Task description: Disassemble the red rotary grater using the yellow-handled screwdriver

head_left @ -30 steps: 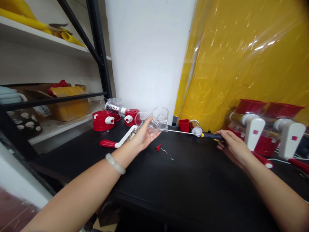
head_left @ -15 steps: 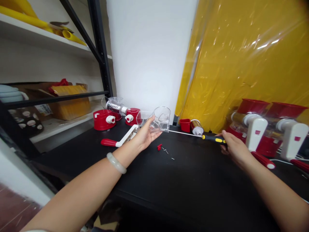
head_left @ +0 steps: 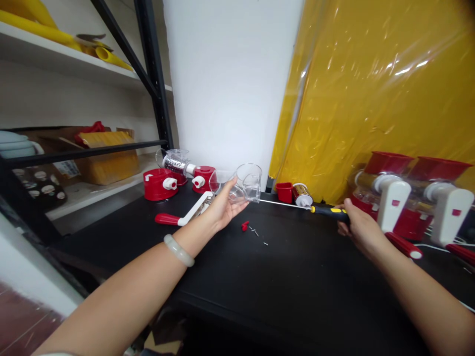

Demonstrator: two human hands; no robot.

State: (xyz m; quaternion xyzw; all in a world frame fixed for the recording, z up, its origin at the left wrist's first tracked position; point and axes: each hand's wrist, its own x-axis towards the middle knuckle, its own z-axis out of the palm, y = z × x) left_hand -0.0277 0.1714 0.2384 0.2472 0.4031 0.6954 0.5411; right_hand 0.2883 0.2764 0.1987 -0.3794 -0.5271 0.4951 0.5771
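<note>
My left hand holds a clear plastic grater housing a little above the black table. In my right hand is the black and yellow handle of a screwdriver. Its long shaft points left, and the tip meets the right side of the clear housing; the exact contact spot is too small to make out. Below my left hand lie a small red part and several small screws. A white crank with a red handle rests beside my left forearm.
Red bases stand at the back left near a metal grater drum. A red pusher and another drum lie behind the screwdriver. Two assembled rotary graters stand at the right. A shelf rack borders the left.
My right hand and the screwdriver handle have turned slightly, the yellow patches showing differently. The left hand and clear housing stay in place.
</note>
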